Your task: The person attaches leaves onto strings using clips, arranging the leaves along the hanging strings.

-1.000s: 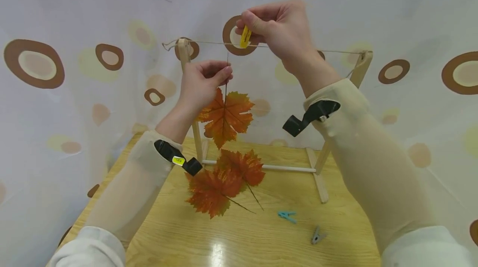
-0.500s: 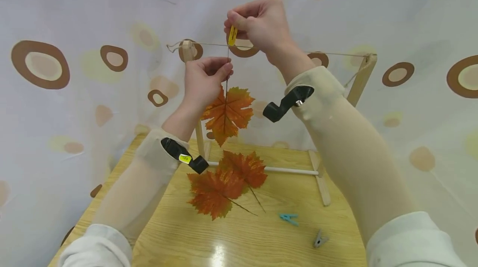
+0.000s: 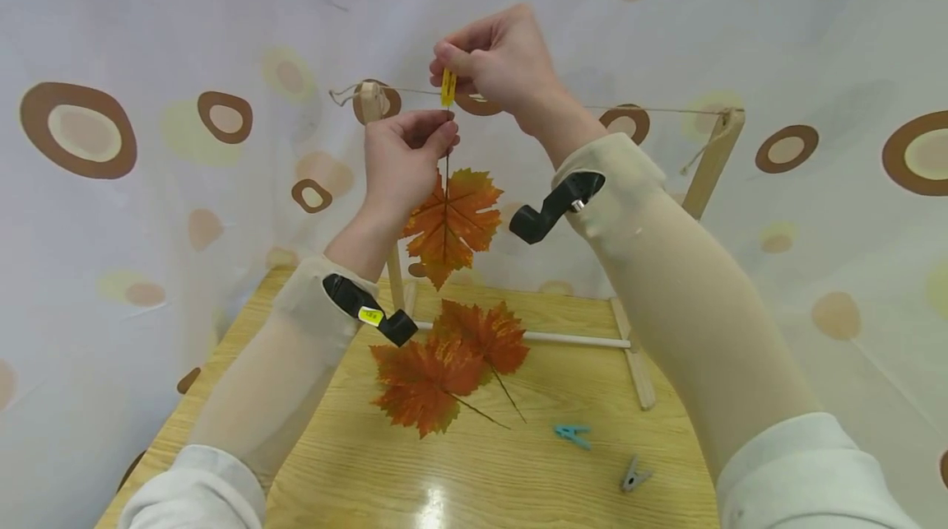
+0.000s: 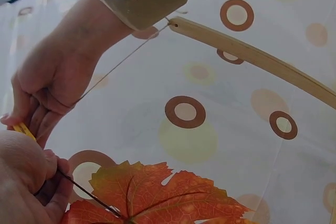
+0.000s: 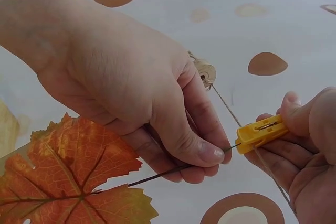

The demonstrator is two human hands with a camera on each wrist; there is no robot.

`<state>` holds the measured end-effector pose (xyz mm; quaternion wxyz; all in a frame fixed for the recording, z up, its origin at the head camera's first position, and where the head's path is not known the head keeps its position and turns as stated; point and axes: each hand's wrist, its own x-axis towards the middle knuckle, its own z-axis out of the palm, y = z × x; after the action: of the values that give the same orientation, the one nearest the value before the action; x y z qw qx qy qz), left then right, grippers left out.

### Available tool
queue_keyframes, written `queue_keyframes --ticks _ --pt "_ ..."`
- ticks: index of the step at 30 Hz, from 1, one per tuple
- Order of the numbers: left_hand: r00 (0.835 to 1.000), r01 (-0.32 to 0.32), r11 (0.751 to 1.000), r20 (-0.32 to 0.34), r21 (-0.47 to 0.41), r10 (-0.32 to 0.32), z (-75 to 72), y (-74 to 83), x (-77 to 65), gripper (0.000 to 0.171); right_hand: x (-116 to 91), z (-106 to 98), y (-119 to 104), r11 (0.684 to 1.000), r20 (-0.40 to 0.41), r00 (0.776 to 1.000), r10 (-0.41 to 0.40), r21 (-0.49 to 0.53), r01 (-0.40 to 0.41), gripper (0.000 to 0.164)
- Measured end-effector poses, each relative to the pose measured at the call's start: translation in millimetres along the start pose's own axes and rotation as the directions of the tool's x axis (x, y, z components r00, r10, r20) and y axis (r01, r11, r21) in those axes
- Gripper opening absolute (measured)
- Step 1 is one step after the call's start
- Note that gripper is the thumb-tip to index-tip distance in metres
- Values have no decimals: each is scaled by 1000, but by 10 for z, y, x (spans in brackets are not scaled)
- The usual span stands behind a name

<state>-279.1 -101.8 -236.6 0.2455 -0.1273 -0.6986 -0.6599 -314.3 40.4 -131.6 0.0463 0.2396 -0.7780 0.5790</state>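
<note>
My left hand [image 3: 403,155] pinches the thin dark stem of an orange maple leaf [image 3: 450,220], which hangs below it. That leaf [image 5: 68,177] and its stem show close up in the right wrist view. My right hand [image 3: 492,60] pinches a yellow clothespin [image 3: 448,88] at the string [image 3: 652,109] stretched across a wooden frame [image 3: 711,159]. The clothespin [image 5: 261,132] meets the tip of the stem where the string [image 5: 223,98] runs past. In the left wrist view the leaf [image 4: 163,195] lies under my left hand [image 4: 26,182].
Two more orange leaves [image 3: 444,368] lie on the wooden table [image 3: 518,471] inside the frame. A blue clothespin [image 3: 573,433] and a grey clothespin [image 3: 633,475] lie at the front right. A dotted white curtain [image 3: 148,60] hangs behind.
My right hand has carried the yellow clothespin leftward along the string until it sits right above my left hand and the stem tip. The left hand and leaf have barely moved.
</note>
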Motion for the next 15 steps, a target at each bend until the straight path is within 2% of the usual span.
queue_keyframes --ticks 6,15 --pt "1000 10 1000 -23 -19 -10 -5 1 4 18 0 16 31 999 22 1000 5 -45 -4 21" --pt "1000 21 1000 -19 -19 -21 -29 -6 9 18 -2 34 54 993 57 998 0 -119 6 25"
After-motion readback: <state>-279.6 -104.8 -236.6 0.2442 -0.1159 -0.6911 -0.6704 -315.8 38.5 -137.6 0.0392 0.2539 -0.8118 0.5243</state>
